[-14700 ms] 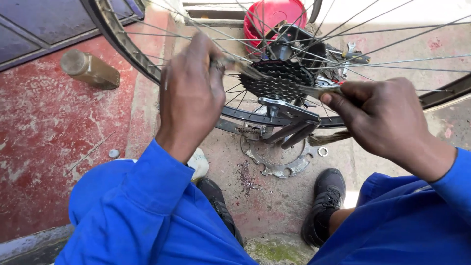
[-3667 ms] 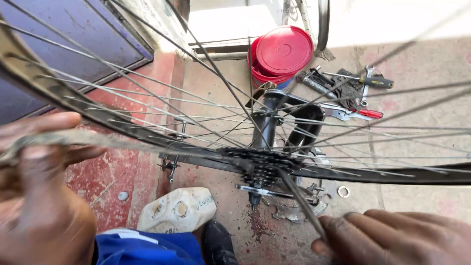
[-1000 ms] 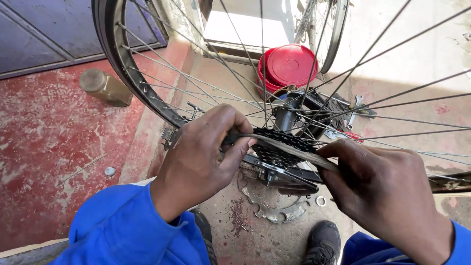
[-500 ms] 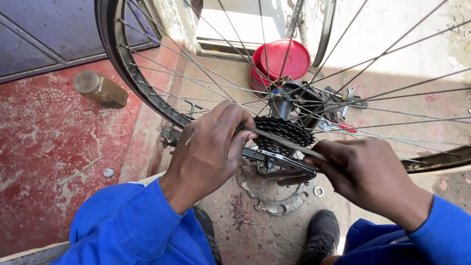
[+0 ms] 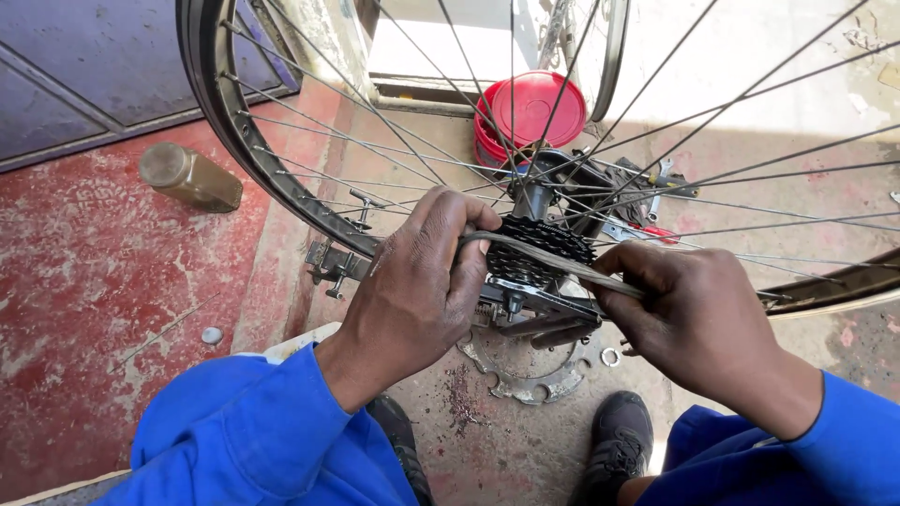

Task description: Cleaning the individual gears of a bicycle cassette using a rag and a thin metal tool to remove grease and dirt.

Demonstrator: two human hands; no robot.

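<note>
Ground: red-painted concrete floor [image 5: 84, 309], scuffed and flaking on the left, turning to bare grey, oil-stained cement under the wheel; a dark blue panelled door [image 5: 75, 75] is cut off at the upper left.
Wheel: large spoked bicycle wheel with a black rim [image 5: 246, 150], held on edge; its top and right side run out of view, and thin steel spokes cross most of the scene.
Sleeves: bright blue cloth sleeves [image 5: 253, 431] cover both forearms.
Left hand: left hand [image 5: 412, 290] curled shut, fingers pinching one end of a grey, worn strip of cloth [image 5: 553, 260].
Right hand: right hand [image 5: 694, 314] closed on the strip's other end; its fingertips are hidden behind the knuckles.
Strip: stretched taut between the hands, laid across the black toothed sprocket cluster [image 5: 539, 255] at the hub.
Tub: round red plastic tub [image 5: 530, 108] beyond the spokes, partly screened.
Bottle: brownish dusty bottle [image 5: 187, 176] lying on its side, well apart.
Disc: flat notched metal ring [image 5: 520, 370] on the cement below the hub, partly hidden.
Shoe: black shoe [image 5: 614, 440], toe only.
Washer: small silver washer [image 5: 610, 356] beside the ring.
</note>
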